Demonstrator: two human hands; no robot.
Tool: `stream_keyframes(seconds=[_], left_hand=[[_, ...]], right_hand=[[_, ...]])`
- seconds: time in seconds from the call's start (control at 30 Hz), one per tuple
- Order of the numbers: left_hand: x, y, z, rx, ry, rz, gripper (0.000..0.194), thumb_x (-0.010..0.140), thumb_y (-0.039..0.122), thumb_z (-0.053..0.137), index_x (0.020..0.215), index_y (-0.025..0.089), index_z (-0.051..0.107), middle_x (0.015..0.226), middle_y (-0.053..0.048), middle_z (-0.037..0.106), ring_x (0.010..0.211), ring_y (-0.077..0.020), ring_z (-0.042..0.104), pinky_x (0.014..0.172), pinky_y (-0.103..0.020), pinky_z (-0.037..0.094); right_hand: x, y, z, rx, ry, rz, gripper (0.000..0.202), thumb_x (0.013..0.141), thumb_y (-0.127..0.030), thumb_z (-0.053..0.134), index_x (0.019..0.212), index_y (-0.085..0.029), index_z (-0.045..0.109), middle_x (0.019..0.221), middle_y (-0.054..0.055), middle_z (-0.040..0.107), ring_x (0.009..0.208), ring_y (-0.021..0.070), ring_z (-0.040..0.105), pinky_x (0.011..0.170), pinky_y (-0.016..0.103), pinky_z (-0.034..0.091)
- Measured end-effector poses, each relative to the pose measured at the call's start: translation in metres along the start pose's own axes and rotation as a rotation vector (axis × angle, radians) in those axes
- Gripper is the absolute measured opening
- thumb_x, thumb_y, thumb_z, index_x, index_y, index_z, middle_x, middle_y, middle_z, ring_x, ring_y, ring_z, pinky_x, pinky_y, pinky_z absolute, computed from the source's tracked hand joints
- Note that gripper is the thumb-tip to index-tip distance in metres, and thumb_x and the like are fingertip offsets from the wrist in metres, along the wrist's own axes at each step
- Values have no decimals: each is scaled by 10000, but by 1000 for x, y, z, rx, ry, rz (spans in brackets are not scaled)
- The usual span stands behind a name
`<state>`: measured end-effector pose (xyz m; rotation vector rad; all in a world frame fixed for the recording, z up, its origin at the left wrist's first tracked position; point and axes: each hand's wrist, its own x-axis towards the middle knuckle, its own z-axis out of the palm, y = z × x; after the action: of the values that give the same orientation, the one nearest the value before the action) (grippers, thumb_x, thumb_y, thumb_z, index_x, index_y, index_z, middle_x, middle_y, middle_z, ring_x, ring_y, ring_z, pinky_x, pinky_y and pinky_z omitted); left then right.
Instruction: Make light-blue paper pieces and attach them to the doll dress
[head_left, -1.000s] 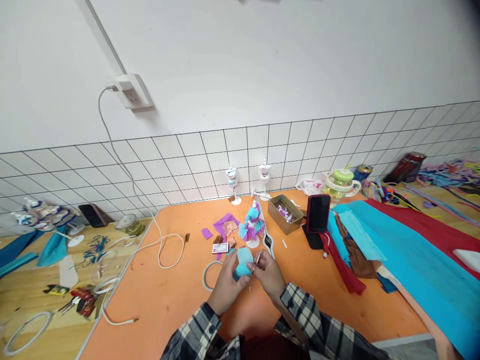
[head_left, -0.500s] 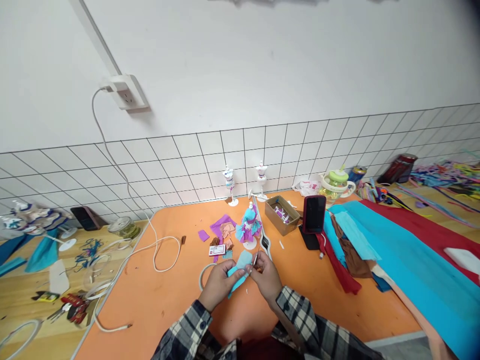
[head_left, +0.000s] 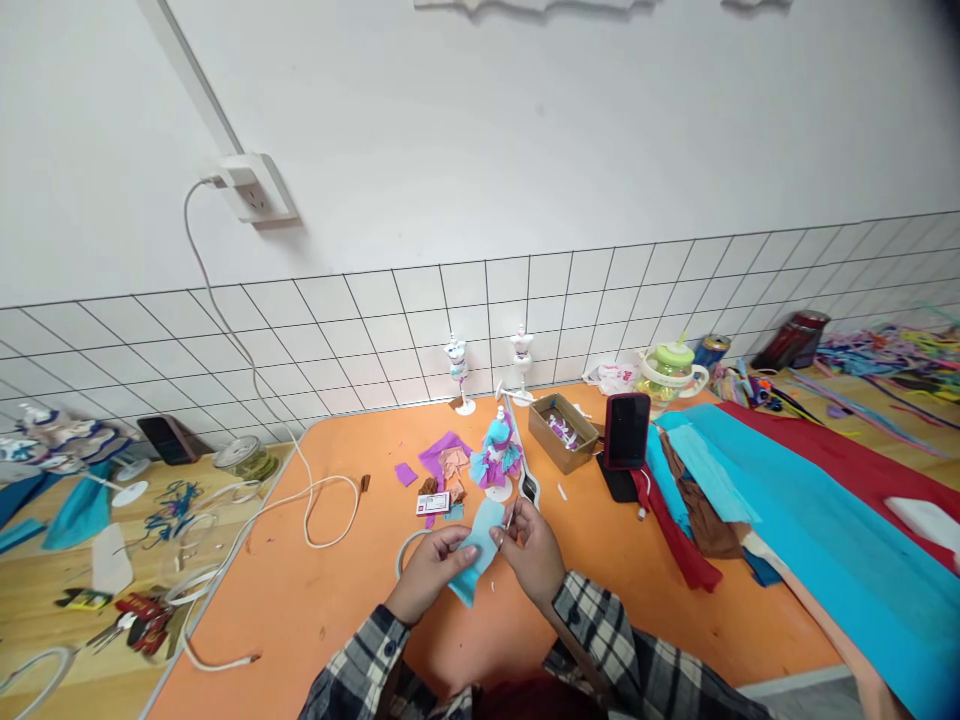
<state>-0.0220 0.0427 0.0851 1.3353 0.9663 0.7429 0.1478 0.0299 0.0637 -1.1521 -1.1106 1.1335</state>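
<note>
Between the fingers and thumb of my left hand (head_left: pixel 435 567) is a piece of light blue crepe paper (head_left: pixel 480 540), held in the air over the table. My right hand (head_left: pixel 535 552) is closed at the paper's right edge, with a thin shiny metal tool (head_left: pixel 511 516) in its fingers. That tool is mostly covered by the fingers, so its kind is unclear. Just beyond both hands stands a small dress form (head_left: pixel 497 455) dressed in blue and purple ruffles. A white ring (head_left: pixel 403 553), partly hidden, lies beside my left hand.
Purple and peach scraps (head_left: pixel 448 455) and a small white label (head_left: pixel 433 503) lie left of the dressed form. Two white dress forms (head_left: pixel 457 370) stand by the wall. Rightward are a cardboard box (head_left: pixel 568 455), a phone on a stand (head_left: pixel 627 432) and long blue sheets (head_left: pixel 810 515). A white cable (head_left: pixel 309 492) crosses the left side.
The light blue paper has turned, showing more of its face, and its lower end hangs lower. My left hand has shifted slightly left. My right hand stays almost in place.
</note>
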Motion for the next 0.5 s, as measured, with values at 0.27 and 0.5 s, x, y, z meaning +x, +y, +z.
stream_keyframes(seconds=[0.27,0.5], left_hand=[[0,4,3,-154,96,-129,367,666,461,755,834,152,651,693,12,581,593,-116,484,592,-216,410],[-2,16,1,-180,158,-77,387,698,458,736,919,161,624,757,6,578,638,-114,478,615,-205,400]], right_hand=[[4,-17,-17,67,-60,226,383,685,-469,659,927,-193,551,883,53,615,770,175,570,505,224,451],[2,-40,-54,-47,-761,533,452,741,-431,667,1118,-187,624,908,79,679,734,136,576,417,126,410]])
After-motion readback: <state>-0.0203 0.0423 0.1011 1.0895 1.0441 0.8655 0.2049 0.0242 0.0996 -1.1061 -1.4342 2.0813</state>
